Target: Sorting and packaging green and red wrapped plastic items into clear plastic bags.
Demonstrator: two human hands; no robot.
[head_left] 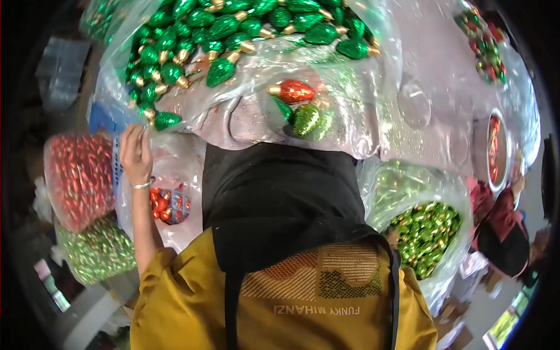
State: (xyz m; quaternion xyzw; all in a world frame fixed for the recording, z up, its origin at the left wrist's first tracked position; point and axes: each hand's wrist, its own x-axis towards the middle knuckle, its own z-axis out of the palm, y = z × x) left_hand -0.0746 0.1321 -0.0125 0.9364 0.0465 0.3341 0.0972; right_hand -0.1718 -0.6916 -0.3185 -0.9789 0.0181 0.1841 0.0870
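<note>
1. Near right: bagged lime bulbs [429, 236]; right hand unseen, grip unknown.
2. Left: left hand [136, 156] curled, grasp unclear.
3. Farther: red bulb [296, 91] on the surface [434, 146]; sorting seems likely, next needing a fingertip pick.
4. Far: heaped green bulbs [226, 27].

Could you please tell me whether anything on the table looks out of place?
Possibly: a red bulb ornament and a light green one lie at the near side of the plastic-covered table, apart from the dark green heap, whose colour neither matches. I see no clear damage.
</note>
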